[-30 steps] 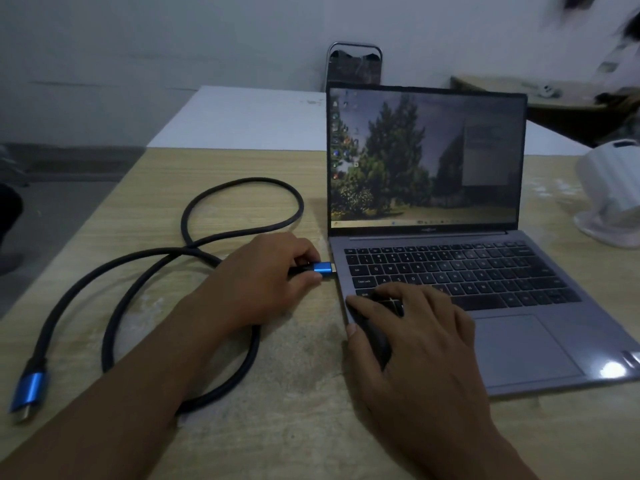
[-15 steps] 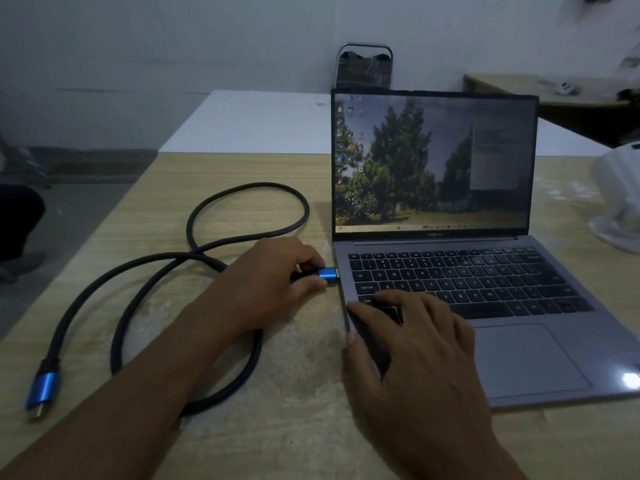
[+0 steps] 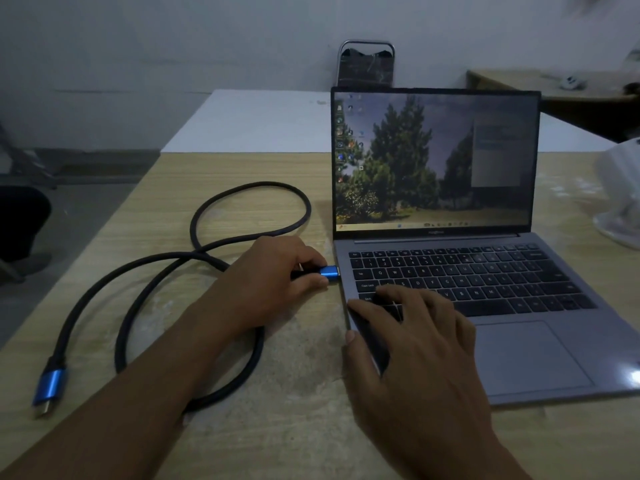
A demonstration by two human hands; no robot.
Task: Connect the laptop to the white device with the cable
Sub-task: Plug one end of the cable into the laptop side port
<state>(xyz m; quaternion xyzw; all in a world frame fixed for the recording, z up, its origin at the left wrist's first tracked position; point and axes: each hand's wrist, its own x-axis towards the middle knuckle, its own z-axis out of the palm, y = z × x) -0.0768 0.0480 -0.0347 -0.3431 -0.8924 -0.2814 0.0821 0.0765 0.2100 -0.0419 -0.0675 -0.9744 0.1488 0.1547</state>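
Note:
An open grey laptop (image 3: pixel 519 355) stands on the wooden table, its screen lit with a tree picture. My left hand (image 3: pixel 273 275) pinches the blue plug (image 3: pixel 329 273) of a black cable (image 3: pixel 221 251), pressed against the laptop's left side. My right hand (image 3: pixel 408 334) lies flat on the laptop's front left corner, fingers spread over the keys. The cable loops across the table to its other blue plug (image 3: pixel 50 386), which lies loose at the near left. The white device (image 3: pixel 620 199) is partly cut off at the right edge.
The wooden table (image 3: pixel 298 427) meets a white table (image 3: pixel 256 123) behind it. A dark chair back (image 3: pixel 366 64) stands behind the laptop. Another table with small items (image 3: pixel 571 88) is at the far right. Floor and a dark shape lie off the left edge.
The blue plug in my left hand has moved right, closing the small gap to the laptop's left side. My right hand stays on the laptop's corner.

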